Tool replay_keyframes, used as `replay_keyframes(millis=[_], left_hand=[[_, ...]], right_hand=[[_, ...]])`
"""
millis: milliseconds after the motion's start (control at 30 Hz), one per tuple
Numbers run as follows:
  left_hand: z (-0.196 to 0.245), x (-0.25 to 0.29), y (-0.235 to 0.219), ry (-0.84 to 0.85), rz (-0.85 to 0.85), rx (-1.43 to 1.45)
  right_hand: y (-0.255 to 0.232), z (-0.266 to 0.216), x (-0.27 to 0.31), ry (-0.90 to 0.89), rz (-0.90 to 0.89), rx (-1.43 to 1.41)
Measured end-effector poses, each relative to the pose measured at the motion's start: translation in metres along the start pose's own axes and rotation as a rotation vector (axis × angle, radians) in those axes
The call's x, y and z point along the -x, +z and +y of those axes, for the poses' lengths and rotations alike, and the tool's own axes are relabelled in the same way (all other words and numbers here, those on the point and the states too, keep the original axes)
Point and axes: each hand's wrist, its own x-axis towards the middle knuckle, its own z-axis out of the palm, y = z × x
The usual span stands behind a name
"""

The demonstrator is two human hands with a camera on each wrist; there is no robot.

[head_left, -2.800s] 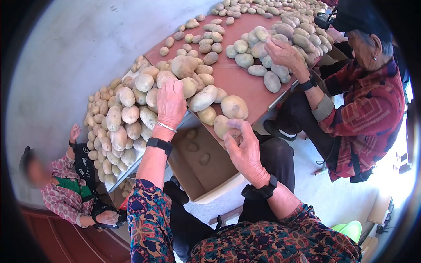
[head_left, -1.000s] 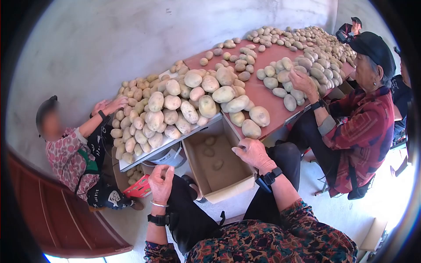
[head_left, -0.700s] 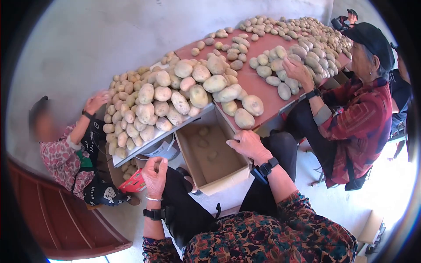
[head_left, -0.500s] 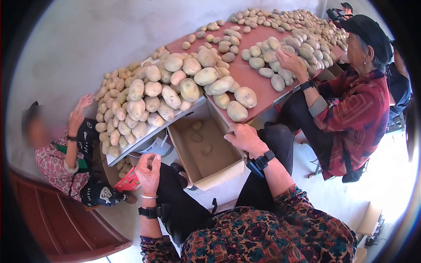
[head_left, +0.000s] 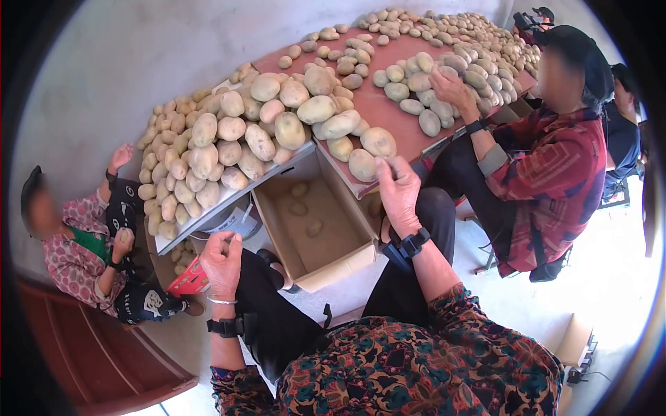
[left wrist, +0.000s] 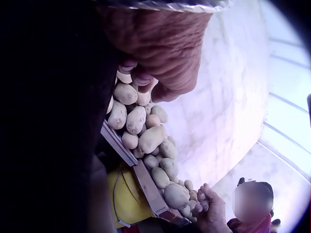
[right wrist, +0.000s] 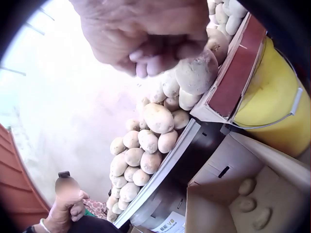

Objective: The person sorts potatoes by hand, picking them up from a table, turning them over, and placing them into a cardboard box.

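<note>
My left hand [head_left: 223, 263] hovers over my lap, fingers loosely bent and holding nothing. In the left wrist view its fingertips overlap part of the potato pile [left wrist: 150, 138]. My right hand [head_left: 399, 191] is raised by the table's near corner, close to a large potato [head_left: 362, 165] at the edge. Its fingers are loosely bent, with nothing seen in them in the right wrist view, where a big potato [right wrist: 197, 75] shows just beyond. Larger potatoes [head_left: 260, 142] are heaped on the white board to the left. Between my knees stands a cardboard box [head_left: 316, 277] with three potatoes at its bottom.
The red tabletop [head_left: 378, 114] carries more potatoes towards the back. A person in a plaid shirt [head_left: 548, 180] sits at right, another in a pink top [head_left: 76, 270] at left. A yellow bucket [right wrist: 272, 97] and a red carton [head_left: 189, 277] stand below the table.
Earlier my left hand was on the pile and my right at a potato by the edge; both drew back. Over the last half second my right hand has risen towards the edge potato.
</note>
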Motion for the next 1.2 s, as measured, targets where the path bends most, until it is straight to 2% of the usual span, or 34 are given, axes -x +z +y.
replay_keyframes(millis=[33,100,133,167,233,267,500,600,733,833,900,1000,1067,1100,1167,1200], left_hand=[[-0.001,0.000,0.000,0.007,0.010,0.010],[-0.003,0.000,-0.001,-0.005,0.014,0.020],[-0.004,0.000,-0.002,-0.011,0.020,0.027],[-0.006,0.001,-0.003,-0.016,0.024,0.033],[-0.009,0.001,-0.004,-0.036,0.017,0.071],[-0.009,0.001,-0.004,-0.029,0.029,0.068],[-0.009,0.004,-0.008,-0.052,0.065,0.075],[-0.014,0.005,-0.012,-0.046,0.036,0.068],[-0.009,0.006,-0.014,-0.061,0.036,0.050],[-0.011,0.005,-0.013,-0.068,0.105,0.066],[-0.014,0.005,-0.012,-0.067,0.084,0.054],[-0.009,0.004,-0.011,-0.045,0.114,0.036],[-0.009,0.008,-0.013,-0.048,0.114,0.004],[-0.012,0.007,-0.012,-0.046,0.118,0.005],[-0.016,0.006,-0.014,-0.056,0.111,-0.003],[-0.015,0.007,-0.015,-0.051,0.114,-0.008]], right_hand=[[0.000,0.000,-0.002,0.000,-0.003,0.004],[0.000,0.004,-0.004,-0.017,0.071,0.187],[0.000,0.009,-0.005,0.017,-0.034,0.318],[0.002,0.012,-0.003,0.021,-0.037,0.321],[0.010,0.011,0.001,-0.094,-0.068,0.668],[0.012,0.010,-0.001,-0.016,-0.126,0.684],[0.026,0.019,0.000,-0.058,-0.115,0.758],[0.025,0.020,0.001,-0.080,-0.089,0.665],[0.021,0.017,0.000,-0.015,-0.134,0.630],[0.020,0.017,0.002,-0.001,-0.139,0.625],[0.021,0.014,-0.003,-0.011,-0.139,0.620],[0.017,0.008,-0.005,0.059,-0.196,0.582],[0.009,0.003,-0.002,0.183,-0.319,0.420],[0.007,0.004,-0.001,0.190,-0.326,0.419],[0.003,0.005,0.000,0.243,-0.453,-0.034],[-0.003,-0.019,0.001,0.329,-0.554,-0.112]])
